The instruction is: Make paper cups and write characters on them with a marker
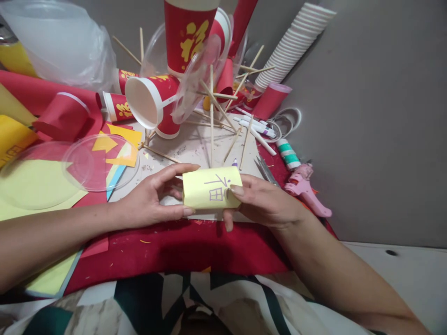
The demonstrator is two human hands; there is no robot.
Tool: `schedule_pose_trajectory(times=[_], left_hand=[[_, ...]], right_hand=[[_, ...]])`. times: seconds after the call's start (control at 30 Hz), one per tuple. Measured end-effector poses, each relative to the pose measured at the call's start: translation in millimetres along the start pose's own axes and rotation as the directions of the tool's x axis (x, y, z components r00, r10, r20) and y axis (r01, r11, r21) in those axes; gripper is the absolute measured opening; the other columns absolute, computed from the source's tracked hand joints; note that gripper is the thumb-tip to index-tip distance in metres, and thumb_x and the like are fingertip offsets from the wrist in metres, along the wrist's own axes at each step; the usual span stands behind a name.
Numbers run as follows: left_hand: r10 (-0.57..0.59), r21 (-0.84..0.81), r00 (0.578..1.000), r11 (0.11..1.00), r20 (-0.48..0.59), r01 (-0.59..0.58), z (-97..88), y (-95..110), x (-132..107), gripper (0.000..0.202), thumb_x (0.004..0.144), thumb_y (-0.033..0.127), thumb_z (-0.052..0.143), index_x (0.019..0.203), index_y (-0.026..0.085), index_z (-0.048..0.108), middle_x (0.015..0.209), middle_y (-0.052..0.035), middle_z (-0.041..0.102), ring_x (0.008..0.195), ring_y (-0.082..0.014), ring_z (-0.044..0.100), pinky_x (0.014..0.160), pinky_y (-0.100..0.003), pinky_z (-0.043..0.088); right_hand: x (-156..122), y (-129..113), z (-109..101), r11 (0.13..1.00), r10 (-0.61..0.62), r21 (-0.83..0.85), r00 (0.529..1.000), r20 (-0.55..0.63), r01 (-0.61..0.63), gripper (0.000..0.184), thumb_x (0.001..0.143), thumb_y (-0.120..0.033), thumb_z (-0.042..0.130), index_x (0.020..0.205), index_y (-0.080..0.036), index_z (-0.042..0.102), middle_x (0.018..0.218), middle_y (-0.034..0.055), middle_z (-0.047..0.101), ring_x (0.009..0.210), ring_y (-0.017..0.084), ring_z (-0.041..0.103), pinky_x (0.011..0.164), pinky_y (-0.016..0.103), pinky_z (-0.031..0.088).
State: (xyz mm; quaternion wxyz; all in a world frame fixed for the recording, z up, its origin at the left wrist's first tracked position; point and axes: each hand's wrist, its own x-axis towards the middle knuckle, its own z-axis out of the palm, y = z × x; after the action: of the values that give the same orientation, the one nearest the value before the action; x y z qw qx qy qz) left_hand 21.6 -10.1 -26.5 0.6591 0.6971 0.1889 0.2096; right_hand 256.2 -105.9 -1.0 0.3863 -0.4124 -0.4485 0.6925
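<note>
A yellow paper roll (199, 188) with a purple handwritten character lies sideways between my hands, just above the pale work board (160, 125). My left hand (157, 195) is at its left end, thumb by the lower edge and index finger along the top. The fingers of my right hand (265, 197) are wrapped about the right end, with the thumb over the front. Behind the roll stands a frame of wooden sticks (211, 116), joined to red paper cups (167, 88) and clear plastic lids (195, 79). The roll's far side is hidden.
To the right lie a pink glue gun (307, 186), scissors (267, 172), a green-and-white roll (288, 153) and a white cable (293, 118). A tall stack of paper cups (296, 42) leans at the back right. Clear lids (101, 163) and coloured paper (122, 135) cover the left side.
</note>
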Motion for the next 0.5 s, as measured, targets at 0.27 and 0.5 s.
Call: schedule_pose_trajectory(times=[0.27,0.5], left_hand=[[-0.053,-0.157,0.996,0.987,-0.065,0.042,2.9,0,-1,0.076,0.079,0.036,0.084,0.144,0.024,0.047,0.127,-0.0107,0.066,0.115,-0.0243,0.066,0.091,-0.034,0.058],[-0.007,-0.059,1.000,0.998,-0.008,0.007,0.5,-2,-1,0.082,0.079,0.042,0.083,0.148,0.022,0.044,0.140,-0.0152,0.061,0.122,-0.0281,0.065,0.103,-0.043,0.055]], right_hand=[[-2,5,-8,0.951,-0.265,-0.254,0.882,-0.390,0.174,0.038,0.075,-0.052,0.087,0.099,-0.023,0.079,0.080,0.0027,0.077,0.063,0.015,0.069,0.058,0.027,0.063],[-3,15,-13,0.857,-0.446,-0.468,0.766,-0.463,0.216,0.026,0.078,-0.049,0.086,0.089,-0.026,0.079,0.088,0.0022,0.081,0.074,0.017,0.075,0.067,0.026,0.064]])
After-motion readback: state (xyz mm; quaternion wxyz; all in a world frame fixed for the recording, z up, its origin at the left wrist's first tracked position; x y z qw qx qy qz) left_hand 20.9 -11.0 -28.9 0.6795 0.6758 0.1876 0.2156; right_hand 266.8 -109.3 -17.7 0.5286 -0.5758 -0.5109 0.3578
